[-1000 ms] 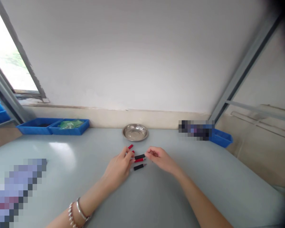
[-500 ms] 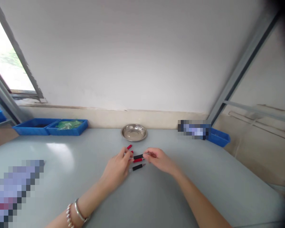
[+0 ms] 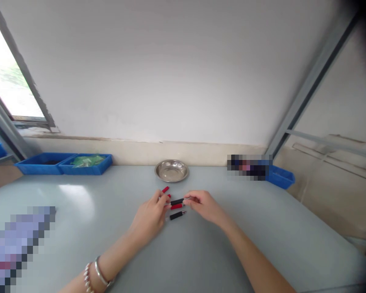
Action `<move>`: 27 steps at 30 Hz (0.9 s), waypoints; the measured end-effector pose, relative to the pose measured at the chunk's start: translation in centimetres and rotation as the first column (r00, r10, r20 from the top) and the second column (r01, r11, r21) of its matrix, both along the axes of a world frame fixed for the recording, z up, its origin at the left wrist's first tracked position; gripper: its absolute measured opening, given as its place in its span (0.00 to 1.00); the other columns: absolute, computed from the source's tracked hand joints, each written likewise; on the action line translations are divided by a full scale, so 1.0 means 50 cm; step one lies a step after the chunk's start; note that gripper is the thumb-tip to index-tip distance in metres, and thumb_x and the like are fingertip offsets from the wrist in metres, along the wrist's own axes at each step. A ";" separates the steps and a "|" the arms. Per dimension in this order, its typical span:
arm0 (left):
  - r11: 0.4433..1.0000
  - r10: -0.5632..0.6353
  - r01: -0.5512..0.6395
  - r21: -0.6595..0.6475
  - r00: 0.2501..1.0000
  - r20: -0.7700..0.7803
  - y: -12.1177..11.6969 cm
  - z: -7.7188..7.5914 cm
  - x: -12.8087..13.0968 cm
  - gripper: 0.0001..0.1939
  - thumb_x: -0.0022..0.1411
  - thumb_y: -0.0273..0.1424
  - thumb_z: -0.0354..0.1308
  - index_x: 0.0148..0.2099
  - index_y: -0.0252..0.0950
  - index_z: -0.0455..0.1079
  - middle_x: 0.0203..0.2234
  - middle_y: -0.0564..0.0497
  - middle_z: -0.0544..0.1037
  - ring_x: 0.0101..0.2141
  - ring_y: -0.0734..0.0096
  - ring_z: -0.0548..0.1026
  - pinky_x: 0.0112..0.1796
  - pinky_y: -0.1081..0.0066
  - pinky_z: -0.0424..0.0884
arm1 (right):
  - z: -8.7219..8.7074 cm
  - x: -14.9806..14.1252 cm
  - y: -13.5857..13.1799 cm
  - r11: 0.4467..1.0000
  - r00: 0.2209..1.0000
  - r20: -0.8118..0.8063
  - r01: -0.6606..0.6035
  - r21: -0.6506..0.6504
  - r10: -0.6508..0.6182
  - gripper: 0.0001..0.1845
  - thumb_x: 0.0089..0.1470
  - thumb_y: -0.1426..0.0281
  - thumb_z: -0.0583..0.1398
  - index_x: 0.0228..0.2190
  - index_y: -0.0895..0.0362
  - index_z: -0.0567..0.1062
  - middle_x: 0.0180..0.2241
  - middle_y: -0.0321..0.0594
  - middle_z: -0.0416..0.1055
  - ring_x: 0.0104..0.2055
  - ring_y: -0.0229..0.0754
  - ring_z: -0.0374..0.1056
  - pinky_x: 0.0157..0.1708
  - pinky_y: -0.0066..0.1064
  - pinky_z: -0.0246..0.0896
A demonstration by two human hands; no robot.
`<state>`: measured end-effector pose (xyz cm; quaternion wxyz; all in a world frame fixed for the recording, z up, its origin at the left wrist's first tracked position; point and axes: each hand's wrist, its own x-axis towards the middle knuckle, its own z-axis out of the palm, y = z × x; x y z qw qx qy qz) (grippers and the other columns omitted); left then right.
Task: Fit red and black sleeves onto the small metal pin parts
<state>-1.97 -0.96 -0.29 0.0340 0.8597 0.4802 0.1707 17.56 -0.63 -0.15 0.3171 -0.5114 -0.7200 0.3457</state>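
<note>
Three pens lie side by side on the grey table (image 3: 183,252): a black-grip pen (image 3: 177,201) at the top, a red-grip pen (image 3: 177,206) in the middle, another black-grip pen (image 3: 177,215) nearest me. My right hand (image 3: 205,206) pinches the tip end of the top black-grip pen. My left hand (image 3: 151,215) rests with curled fingers on the pens' left ends. A small red cap (image 3: 165,189) lies just beyond the left fingers.
A round steel dish (image 3: 171,170) stands behind the pens near the wall. Two blue trays (image 3: 64,163) sit at the back left, one with green parts. Another blue tray (image 3: 279,176) is at the back right. Blurred patches cover the left front and right back.
My right hand has closed in on the tip of the top black-grip pen and pinched it. The left hand has hardly moved.
</note>
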 end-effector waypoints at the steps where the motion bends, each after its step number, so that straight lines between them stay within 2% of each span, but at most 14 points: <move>1: 1.000 -0.004 0.004 -0.001 1.000 0.001 0.000 -0.001 0.000 0.12 0.63 0.29 0.37 0.40 0.35 0.61 0.36 0.46 0.67 0.30 0.70 0.71 0.30 0.71 0.67 | -0.001 0.000 0.000 1.000 1.000 0.002 0.006 0.012 -0.006 0.13 0.49 0.62 0.54 0.29 0.58 0.73 0.19 0.33 0.62 0.22 0.33 0.54 0.23 0.25 0.50; 9: 1.000 0.005 -0.005 -0.005 1.000 -0.005 -0.002 0.005 0.002 0.12 0.63 0.29 0.37 0.40 0.35 0.61 0.37 0.47 0.67 0.30 0.70 0.72 0.28 0.71 0.68 | 0.000 -0.002 0.000 0.999 0.999 0.033 0.005 0.037 -0.006 0.13 0.50 0.62 0.54 0.29 0.58 0.73 0.18 0.33 0.61 0.21 0.33 0.53 0.22 0.24 0.48; 27: 1.000 0.008 -0.008 -0.002 1.000 -0.007 -0.004 0.009 0.003 0.13 0.63 0.29 0.36 0.40 0.36 0.62 0.37 0.47 0.67 0.27 0.72 0.71 0.28 0.71 0.67 | 0.005 0.000 -0.006 0.996 0.995 0.048 -0.085 0.011 0.085 0.14 0.54 0.63 0.49 0.23 0.57 0.65 0.19 0.31 0.57 0.22 0.32 0.50 0.21 0.23 0.46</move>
